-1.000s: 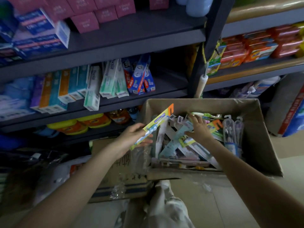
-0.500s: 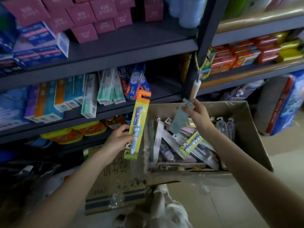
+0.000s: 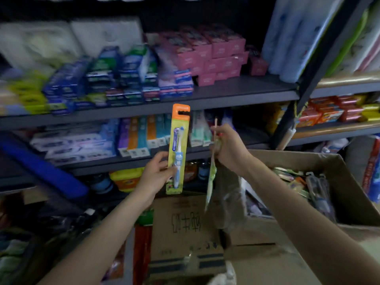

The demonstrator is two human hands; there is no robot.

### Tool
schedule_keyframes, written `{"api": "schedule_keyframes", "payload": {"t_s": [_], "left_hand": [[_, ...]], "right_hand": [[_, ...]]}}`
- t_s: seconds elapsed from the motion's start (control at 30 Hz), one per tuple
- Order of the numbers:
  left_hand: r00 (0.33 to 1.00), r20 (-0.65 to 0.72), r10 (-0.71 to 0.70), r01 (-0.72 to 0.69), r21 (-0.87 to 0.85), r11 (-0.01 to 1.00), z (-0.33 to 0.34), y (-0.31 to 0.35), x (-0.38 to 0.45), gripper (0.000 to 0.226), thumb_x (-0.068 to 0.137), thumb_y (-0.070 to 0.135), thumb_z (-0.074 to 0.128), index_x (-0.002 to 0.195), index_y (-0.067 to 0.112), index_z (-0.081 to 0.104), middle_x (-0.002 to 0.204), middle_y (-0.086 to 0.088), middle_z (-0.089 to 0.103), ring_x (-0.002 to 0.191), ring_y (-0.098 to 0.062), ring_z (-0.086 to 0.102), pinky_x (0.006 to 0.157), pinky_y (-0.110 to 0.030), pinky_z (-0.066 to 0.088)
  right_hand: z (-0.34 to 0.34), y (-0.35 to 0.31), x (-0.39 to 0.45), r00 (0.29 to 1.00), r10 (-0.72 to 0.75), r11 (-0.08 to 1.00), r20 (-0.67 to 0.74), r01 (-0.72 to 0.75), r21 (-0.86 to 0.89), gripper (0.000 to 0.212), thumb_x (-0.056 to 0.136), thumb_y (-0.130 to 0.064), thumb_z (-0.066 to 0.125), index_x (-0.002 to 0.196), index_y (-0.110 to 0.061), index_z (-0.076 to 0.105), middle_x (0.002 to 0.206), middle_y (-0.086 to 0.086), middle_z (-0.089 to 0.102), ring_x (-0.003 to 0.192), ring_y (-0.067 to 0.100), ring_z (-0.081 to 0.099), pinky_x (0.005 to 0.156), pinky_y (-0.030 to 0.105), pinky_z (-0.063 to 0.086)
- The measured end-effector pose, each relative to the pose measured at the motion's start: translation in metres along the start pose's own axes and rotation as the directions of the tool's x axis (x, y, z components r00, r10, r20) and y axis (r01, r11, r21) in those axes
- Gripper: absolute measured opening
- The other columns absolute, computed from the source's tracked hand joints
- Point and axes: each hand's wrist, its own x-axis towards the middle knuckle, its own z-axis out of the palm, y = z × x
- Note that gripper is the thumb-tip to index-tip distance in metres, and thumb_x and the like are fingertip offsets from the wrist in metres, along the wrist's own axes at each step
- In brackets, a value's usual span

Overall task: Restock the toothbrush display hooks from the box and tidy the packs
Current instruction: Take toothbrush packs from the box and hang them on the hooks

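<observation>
My left hand (image 3: 157, 171) holds a toothbrush pack (image 3: 178, 140) upright; its card is yellow-green with an orange top and a blue brush inside. My right hand (image 3: 228, 149) grips a second toothbrush pack (image 3: 211, 182), seen edge-on and hanging down from the fist. Both packs are raised in front of the middle shelf. The open cardboard box (image 3: 308, 161) with several more toothbrush packs (image 3: 304, 184) lies low at the right, beside my right forearm. No display hooks show in this view.
Grey metal shelves (image 3: 226, 95) carry toothpaste cartons (image 3: 141, 134), blue packs and pink boxes (image 3: 218, 56). A dark upright post (image 3: 304, 93) divides the shelving. A second printed cardboard box (image 3: 185, 229) sits below my hands, with clear plastic wrap beside it.
Both hands have risen from the box toward the shelves. The right hand lifted a pack clear of the box. The view has tilted upward.
</observation>
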Motion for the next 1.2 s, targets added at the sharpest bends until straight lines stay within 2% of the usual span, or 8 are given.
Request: {"api": "schedule_keyframes", "payload": {"t_s": [0.23,0.43,0.57,0.63,0.73,0.8,0.97,1.2], "left_hand": [[0.964,-0.251,0.085,-0.101,-0.049,0.994,-0.164,0.023,-0.065,0.023,0.09,-0.002,0.053,0.103,0.017,0.053,0.097,-0.005,0.065,0.086,-0.018,0.061,0.074,-0.032,0.049],[0.91,-0.377,0.171,-0.204,-0.051,0.978,-0.243,0.047,-0.086,0.02,0.091,-0.001,0.052,0.106,0.013,0.054,0.093,-0.005,0.067,0.082,-0.017,0.063,0.071,-0.031,0.048],[0.907,-0.392,0.153,-0.192,-0.062,0.98,-0.261,0.049,-0.083,0.028,0.092,0.006,0.055,0.118,0.012,0.051,0.106,-0.007,0.066,0.094,-0.021,0.063,0.075,-0.034,0.049],[0.911,-0.383,0.155,-0.194,-0.064,0.979,-0.26,0.053,-0.075,0.025,0.091,0.006,0.055,0.115,0.015,0.053,0.109,-0.007,0.065,0.095,-0.021,0.063,0.081,-0.039,0.051],[0.908,-0.374,0.188,-0.232,-0.074,0.97,-0.254,0.064,-0.055,0.03,0.091,0.006,0.056,0.119,0.013,0.052,0.11,-0.006,0.064,0.092,-0.018,0.061,0.075,-0.029,0.048],[0.906,-0.366,0.211,-0.267,-0.107,0.958,-0.246,0.076,-0.041,0.033,0.091,0.004,0.055,0.122,0.013,0.049,0.107,-0.006,0.064,0.091,-0.018,0.061,0.071,-0.025,0.046],[0.854,-0.408,0.323,-0.385,-0.078,0.919,-0.232,0.118,-0.009,0.027,0.09,0.002,0.055,0.109,0.021,0.057,0.106,-0.003,0.065,0.1,-0.023,0.062,0.078,-0.033,0.049],[0.731,-0.552,0.402,-0.502,-0.036,0.864,-0.245,0.177,0.006,0.019,0.091,0.004,0.054,0.103,0.019,0.056,0.099,0.005,0.062,0.091,-0.016,0.058,0.067,-0.026,0.046]], "right_hand": [[0.156,0.033,-0.043,0.943,-0.171,0.931,0.287,0.25,-0.265,0.017,0.085,0.006,0.055,0.08,-0.01,0.055,0.07,0.004,0.053,0.065,0.013,0.056,0.065,0.03,0.042],[0.238,0.02,-0.059,0.8,-0.42,0.676,0.429,0.591,-0.44,0.026,0.09,-0.023,0.059,0.114,-0.02,0.049,0.082,-0.007,0.06,0.066,-0.008,0.059,0.062,0.011,0.042],[0.264,0.007,-0.051,0.871,-0.29,0.794,0.397,0.45,-0.408,0.045,0.093,-0.02,0.056,0.128,-0.033,0.029,0.106,-0.013,0.052,0.084,-0.012,0.056,0.079,0.009,0.044],[0.267,-0.003,-0.042,0.916,-0.095,0.926,0.389,0.225,-0.303,0.053,0.093,-0.018,0.055,0.136,-0.033,0.028,0.125,-0.004,0.051,0.108,0.013,0.055,0.089,0.03,0.047],[0.262,-0.023,-0.026,0.923,-0.065,0.957,0.378,0.164,-0.238,0.054,0.085,-0.006,0.055,0.134,-0.022,0.036,0.099,0.006,0.064,0.095,0.027,0.058,0.069,0.036,0.051],[0.257,-0.039,-0.021,0.906,-0.089,0.925,0.413,0.229,-0.304,0.055,0.075,-0.004,0.056,0.127,-0.012,0.042,0.084,0.005,0.067,0.091,0.025,0.058,0.078,0.037,0.047],[0.245,-0.096,-0.012,0.838,-0.269,0.678,0.475,0.515,-0.524,0.015,0.089,-0.003,0.057,0.101,-0.009,0.063,0.091,0.011,0.068,0.082,0.024,0.065,0.075,0.038,0.051],[0.266,-0.157,0.023,0.744,-0.464,0.549,0.48,0.667,-0.504,0.013,0.091,-0.022,0.059,0.103,-0.02,0.063,0.084,-0.002,0.068,0.069,0.012,0.064,0.057,0.024,0.049]]}}
